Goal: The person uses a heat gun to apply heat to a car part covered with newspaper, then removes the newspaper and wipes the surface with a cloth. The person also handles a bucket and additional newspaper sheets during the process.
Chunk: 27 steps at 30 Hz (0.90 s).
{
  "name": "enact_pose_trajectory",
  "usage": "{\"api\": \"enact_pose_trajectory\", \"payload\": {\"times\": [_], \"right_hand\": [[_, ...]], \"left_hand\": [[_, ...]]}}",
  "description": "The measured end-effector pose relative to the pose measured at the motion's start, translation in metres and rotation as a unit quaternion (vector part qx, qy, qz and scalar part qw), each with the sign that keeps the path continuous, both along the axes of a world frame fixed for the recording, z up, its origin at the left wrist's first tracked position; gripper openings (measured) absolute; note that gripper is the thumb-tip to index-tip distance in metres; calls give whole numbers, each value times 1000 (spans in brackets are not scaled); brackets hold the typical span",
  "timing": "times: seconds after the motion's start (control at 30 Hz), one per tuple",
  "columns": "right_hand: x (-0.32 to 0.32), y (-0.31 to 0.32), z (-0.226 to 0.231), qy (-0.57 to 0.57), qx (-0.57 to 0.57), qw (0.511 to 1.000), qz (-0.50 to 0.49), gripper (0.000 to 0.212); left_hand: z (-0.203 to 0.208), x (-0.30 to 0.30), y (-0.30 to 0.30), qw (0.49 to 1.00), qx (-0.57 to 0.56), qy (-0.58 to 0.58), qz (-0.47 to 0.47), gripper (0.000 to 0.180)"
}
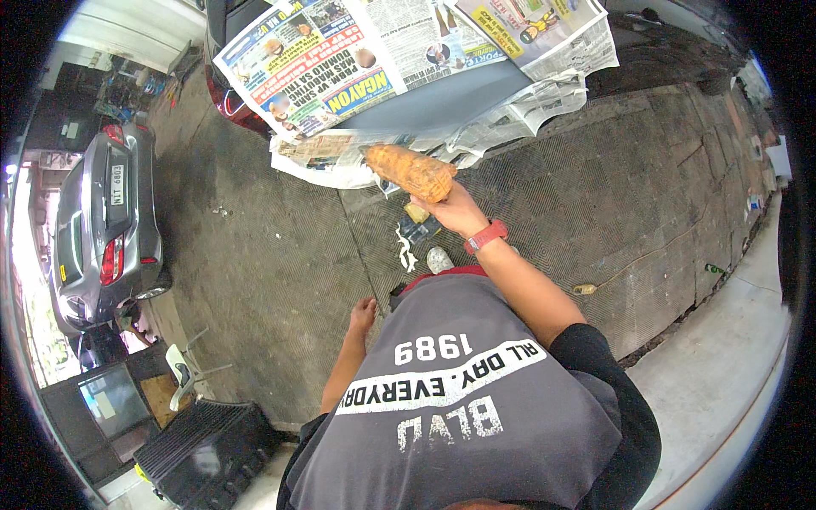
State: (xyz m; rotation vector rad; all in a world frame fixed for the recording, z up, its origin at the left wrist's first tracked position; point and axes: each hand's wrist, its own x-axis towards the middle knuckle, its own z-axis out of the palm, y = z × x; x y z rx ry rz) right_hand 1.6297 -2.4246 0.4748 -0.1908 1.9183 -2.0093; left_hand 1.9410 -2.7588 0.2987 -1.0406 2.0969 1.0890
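Observation:
My right hand (459, 211), with a red watch on the wrist, is wrapped round the base of an orange-brown stained bottle (410, 172). The bottle lies nearly level in the air, its narrow dark tip pointing left toward the newspaper-covered car. Sheets of newspaper (319, 64) surround a bare grey-blue strip of body panel (433, 104) just beyond the bottle. Down at my left side hangs my left hand (364, 315), its fingers loosely curled, with nothing seen in it.
On the ground near my shoe (439, 260) lie a yellowish block (416, 212), dark items and white scraps (405, 248). Another small bottle (584, 290) lies to the right. A grey car (110, 229), a white chair (180, 376) and a black ribbed bin (208, 450) stand at left.

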Motion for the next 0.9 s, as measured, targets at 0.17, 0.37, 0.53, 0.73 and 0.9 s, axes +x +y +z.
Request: {"api": "enact_pose_trajectory", "payload": {"times": [0.17, 0.37, 0.53, 0.73, 0.9], "right_hand": [[1, 36, -19, -73, -133, 975, -162, 50], [-30, 104, -20, -147, -151, 920, -329, 28], [-48, 137, -22, -130, -158, 897, -393, 18], [-39, 116, -60, -173, -116, 911, -356, 22], [-17, 92, -91, -202, -84, 944, -249, 24]], "left_hand": [[16, -4, 22, 1000, 5, -19, 20, 46], [15, 17, 9, 999, 23, -15, 28, 47], [15, 6, 6, 999, -3, -39, 12, 51], [11, -2, -3, 1000, -17, -10, 11, 50], [9, -12, 5, 1000, -7, -26, -2, 47]]}}
